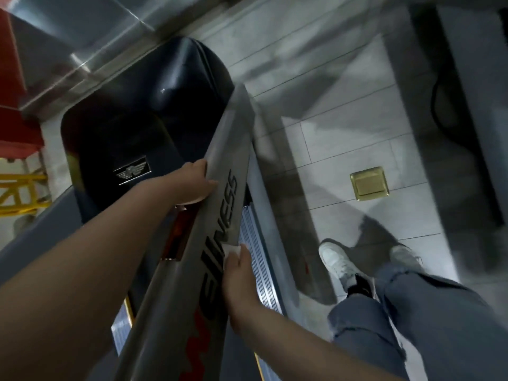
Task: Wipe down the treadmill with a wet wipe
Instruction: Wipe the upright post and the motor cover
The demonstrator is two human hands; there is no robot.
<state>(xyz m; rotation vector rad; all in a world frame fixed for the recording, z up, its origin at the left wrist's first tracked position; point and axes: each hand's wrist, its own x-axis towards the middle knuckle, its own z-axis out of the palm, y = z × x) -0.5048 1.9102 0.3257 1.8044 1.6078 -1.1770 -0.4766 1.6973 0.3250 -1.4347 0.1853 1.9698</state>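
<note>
The right hand (236, 276) presses a white wet wipe (230, 249) flat against the grey upright of the treadmill (220, 171), its fingers (243, 253) extended over the cloth, not clenched. Further up the same post, the left hand (196, 182) grips the edge, fingers wrapped round it. With only fingertip pressure on it, the wipe could bunch or slip off the slanted face toward the ribbed side rail (254, 243) just beyond. Black lettering runs between the hands (only "INESS" reads clearly); the dark motor cover (132, 133) carries a winged badge (132, 171), illegible.
</note>
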